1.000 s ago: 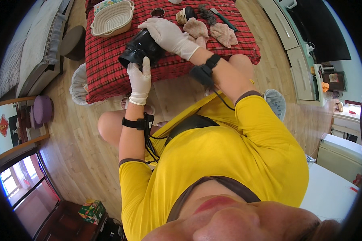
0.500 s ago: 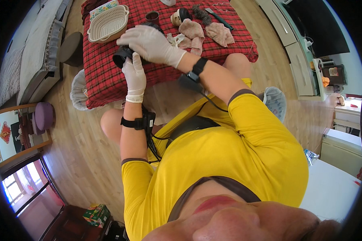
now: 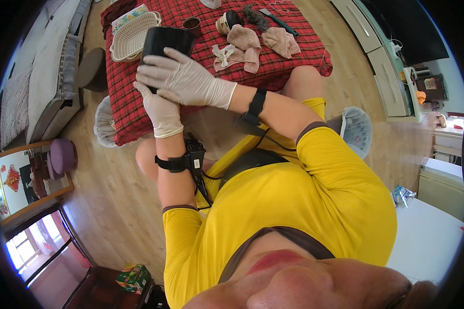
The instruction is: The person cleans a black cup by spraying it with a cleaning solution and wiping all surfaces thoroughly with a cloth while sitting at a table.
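Both my hands wear white gloves and are at a black, smooth-sided container [image 3: 167, 42] tipped over the near left part of the table. My left hand [image 3: 160, 109] grips its lower end from beneath, its fingertips showing at the edge. My right hand [image 3: 185, 80] lies across the lower part, fingers wrapped against its side and overlapping the left hand. The end of the container between my hands is hidden. Just beyond it are a cream woven basket [image 3: 134, 38] and a small dark cup [image 3: 192, 24].
On the red plaid tablecloth [image 3: 211, 95] lie two pink cloths [image 3: 245, 44] [image 3: 281, 42], a crumpled white tissue [image 3: 224, 54], a cream jar with a dark lid [image 3: 228, 21], a grey scourer [image 3: 253, 19] and a green-handled knife [image 3: 281, 23]. Lined bins [image 3: 105, 123] [image 3: 357, 133] flank the table.
The black container has turned, so its broad dark side now faces up. My right hand has moved down onto it, and my left hand has shifted slightly lower and to the left.
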The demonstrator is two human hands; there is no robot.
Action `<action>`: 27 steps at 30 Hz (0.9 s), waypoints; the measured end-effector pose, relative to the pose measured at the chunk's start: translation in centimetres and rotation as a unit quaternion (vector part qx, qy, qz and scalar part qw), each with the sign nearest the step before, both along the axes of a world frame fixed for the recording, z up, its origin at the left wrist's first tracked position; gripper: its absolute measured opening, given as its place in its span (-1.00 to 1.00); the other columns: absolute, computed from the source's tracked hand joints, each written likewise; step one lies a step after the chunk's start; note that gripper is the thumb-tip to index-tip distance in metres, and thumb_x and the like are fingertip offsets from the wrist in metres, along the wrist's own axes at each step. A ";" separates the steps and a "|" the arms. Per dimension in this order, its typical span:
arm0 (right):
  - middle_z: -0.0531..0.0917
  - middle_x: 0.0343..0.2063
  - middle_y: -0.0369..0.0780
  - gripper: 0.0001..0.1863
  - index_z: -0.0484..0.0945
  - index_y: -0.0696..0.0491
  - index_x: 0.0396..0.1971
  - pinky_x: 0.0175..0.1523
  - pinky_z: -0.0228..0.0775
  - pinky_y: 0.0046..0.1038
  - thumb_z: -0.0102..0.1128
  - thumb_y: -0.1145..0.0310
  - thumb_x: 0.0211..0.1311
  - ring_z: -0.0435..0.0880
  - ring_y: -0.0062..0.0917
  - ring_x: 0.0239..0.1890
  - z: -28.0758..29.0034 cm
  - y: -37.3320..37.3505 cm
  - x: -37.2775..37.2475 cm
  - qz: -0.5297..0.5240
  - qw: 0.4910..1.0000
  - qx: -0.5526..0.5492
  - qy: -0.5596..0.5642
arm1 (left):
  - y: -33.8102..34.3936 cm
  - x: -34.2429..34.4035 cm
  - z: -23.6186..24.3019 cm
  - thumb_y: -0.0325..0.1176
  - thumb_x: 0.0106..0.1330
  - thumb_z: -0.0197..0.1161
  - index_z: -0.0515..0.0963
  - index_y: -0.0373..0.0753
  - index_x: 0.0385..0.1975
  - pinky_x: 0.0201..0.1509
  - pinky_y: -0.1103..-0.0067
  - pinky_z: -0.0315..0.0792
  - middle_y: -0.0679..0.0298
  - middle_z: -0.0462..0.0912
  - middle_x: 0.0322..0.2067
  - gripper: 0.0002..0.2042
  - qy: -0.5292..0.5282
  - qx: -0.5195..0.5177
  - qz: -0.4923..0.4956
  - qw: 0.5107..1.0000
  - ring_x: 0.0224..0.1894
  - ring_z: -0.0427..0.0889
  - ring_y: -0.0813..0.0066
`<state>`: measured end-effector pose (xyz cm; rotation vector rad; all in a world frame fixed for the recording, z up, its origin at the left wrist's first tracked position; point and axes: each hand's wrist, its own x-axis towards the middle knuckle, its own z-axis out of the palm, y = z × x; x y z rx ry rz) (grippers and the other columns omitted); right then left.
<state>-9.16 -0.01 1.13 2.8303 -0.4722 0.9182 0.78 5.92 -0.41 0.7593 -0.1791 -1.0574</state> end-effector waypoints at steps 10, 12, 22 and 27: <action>0.12 0.46 -0.01 -0.21 0.05 0.08 0.49 0.53 -0.23 0.00 -0.15 -0.12 0.44 0.04 -0.08 0.50 0.2 1.2 -0.1 -0.066 0.969 0.109 -0.212 | 0.3 1.0 -2.6 -0.12 0.57 -0.22 0.32 -0.16 0.30 0.34 0.23 0.40 0.18 0.47 0.24 -0.57 -0.184 -0.090 -0.049 0.978 0.27 0.47 0.22; 0.14 0.43 0.09 -0.15 0.01 0.14 0.48 0.51 -0.20 0.02 -0.08 -0.11 0.40 0.07 -0.08 0.48 1.4 0.7 0.3 -0.077 0.936 0.153 -0.306 | 0.5 -0.4 -2.3 -0.16 0.54 -0.14 0.33 -0.14 0.28 0.29 0.23 0.46 0.19 0.49 0.21 -0.60 -0.356 0.014 0.013 0.934 0.24 0.50 0.24; 0.36 0.32 -0.12 -0.39 0.19 0.04 0.41 0.37 0.23 -0.44 -0.14 -0.03 0.56 0.30 -0.43 0.36 4.0 -5.6 -2.7 0.091 0.742 0.578 -0.326 | 1.0 -2.7 -0.6 -0.16 0.52 -0.08 0.40 0.02 0.28 0.33 0.14 0.42 0.23 0.41 0.31 -0.62 -0.204 -0.098 -0.024 0.974 0.32 0.42 0.16; 0.19 0.44 -0.21 -0.27 -0.03 -0.07 0.50 0.47 0.14 -0.38 0.03 0.06 0.48 0.10 -0.47 0.48 5.5 -4.6 -5.6 0.286 0.672 0.633 -0.256 | 1.9 -2.0 -0.9 -0.19 0.54 -0.11 0.37 -0.08 0.30 0.37 0.16 0.38 0.18 0.38 0.34 -0.60 -0.236 -0.115 -0.060 0.963 0.34 0.39 0.14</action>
